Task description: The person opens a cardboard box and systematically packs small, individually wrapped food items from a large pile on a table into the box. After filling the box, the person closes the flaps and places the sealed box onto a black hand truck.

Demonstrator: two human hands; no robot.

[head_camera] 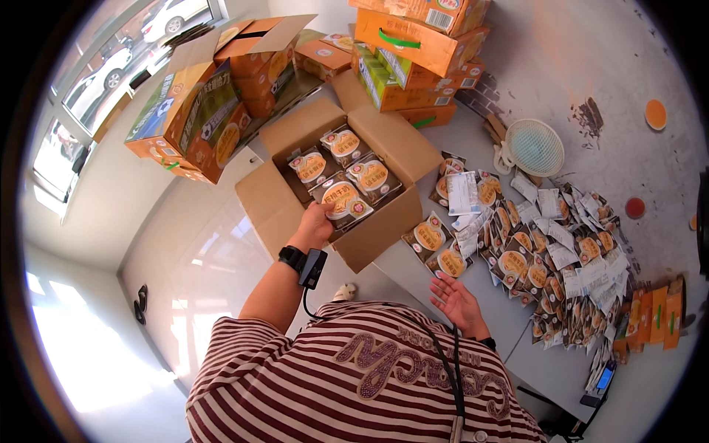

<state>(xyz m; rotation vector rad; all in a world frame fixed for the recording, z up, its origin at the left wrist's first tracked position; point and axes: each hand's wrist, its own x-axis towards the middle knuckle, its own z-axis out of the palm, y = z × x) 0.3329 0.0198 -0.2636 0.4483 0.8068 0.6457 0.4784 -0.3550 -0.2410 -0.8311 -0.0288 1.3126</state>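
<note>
An open cardboard box [382,232] stands before me with its flaps spread, holding several brown packets with orange pictures. My left hand [317,222] reaches over the box's near left corner and grips the edge of the nearest packet [339,195]. Apart from it, my right hand [455,303] is raised palm up over the table edge, fingers spread, with nothing in it. Just beyond its fingertips lies a loose packet [451,261], beside another packet [429,237]. Farther right spreads a big heap of the same packets [515,263], some showing white backs.
Orange cartons [415,41] are stacked behind the box. At the upper left stand more printed cartons [194,119], some with raised flaps. A round white-rimmed basket [535,148] lies beyond the heap. Near the table's right end is a lit phone [605,379].
</note>
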